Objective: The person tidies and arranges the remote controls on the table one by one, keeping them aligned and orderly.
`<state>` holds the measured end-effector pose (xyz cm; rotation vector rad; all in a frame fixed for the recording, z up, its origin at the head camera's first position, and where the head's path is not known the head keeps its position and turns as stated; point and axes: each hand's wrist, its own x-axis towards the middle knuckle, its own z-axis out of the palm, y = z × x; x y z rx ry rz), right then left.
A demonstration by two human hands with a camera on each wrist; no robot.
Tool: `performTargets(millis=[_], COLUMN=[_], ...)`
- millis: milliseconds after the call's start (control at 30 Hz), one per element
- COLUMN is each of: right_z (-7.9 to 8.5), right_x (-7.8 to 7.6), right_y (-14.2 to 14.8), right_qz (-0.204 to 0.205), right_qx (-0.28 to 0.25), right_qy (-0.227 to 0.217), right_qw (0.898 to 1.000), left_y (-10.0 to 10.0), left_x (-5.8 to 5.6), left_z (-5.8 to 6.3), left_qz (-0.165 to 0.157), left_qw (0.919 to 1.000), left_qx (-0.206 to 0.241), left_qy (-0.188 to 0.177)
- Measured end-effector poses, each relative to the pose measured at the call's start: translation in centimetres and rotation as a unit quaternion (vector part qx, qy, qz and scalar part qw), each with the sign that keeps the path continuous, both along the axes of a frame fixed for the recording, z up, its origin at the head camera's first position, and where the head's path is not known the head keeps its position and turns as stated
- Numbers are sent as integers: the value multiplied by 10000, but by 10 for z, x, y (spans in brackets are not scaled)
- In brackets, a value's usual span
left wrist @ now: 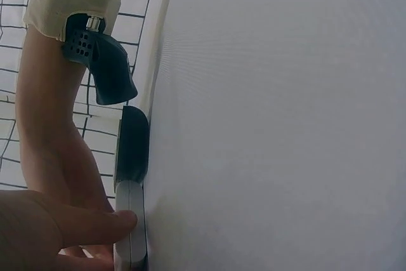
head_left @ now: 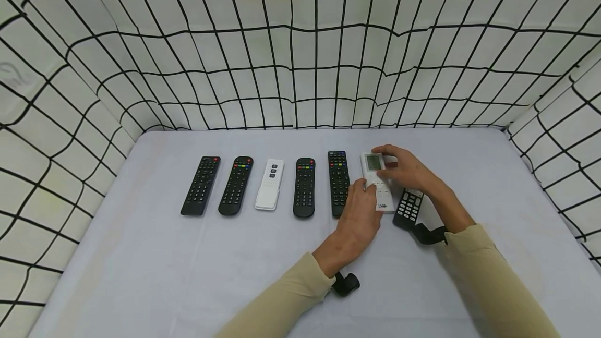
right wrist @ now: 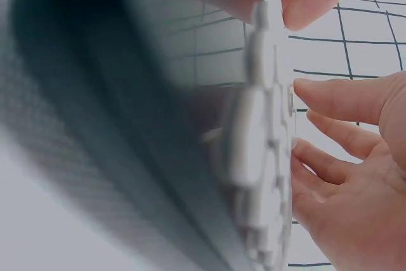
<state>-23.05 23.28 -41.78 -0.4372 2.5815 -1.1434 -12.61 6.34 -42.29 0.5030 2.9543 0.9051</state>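
A white remote control with a small grey screen lies on the white table between both hands. My left hand grips its lower left part, the thumb at the bottom end; in the left wrist view the thumb presses its side. From the upper right, my right hand pinches the top part, fingers at the top end and by the screen. Under the right wrist lies a black remote with pale keys, partly covered. A long black remote sits just left of the left hand.
Further left, in a row, are a black remote, a white remote and two more black remotes, one with coloured keys and another at the far left. Black netting over white walls surrounds the table.
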Motion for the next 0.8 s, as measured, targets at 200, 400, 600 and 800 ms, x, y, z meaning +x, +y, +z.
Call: performTargets(millis=[200,400,600,800], right_z=[5,12,16,18], right_x=[6,10,16,21], right_y=[11,26,38,48], right_qz=[-240,-709,-927,-1120], right_qx=[-67,-15,-20,118], right_qy=[125,366,490,617], right_qw=[9996,9968,9945,9917], left_y=[3,6,11,17], left_x=[3,5,9,13], left_z=[1,2,1,-1], left_qz=[-87,-161,-310,-358], left_qw=[9999,9960,9959,9976], left_qx=[-137,-491,-361,-119], left_qy=[45,732,773,572])
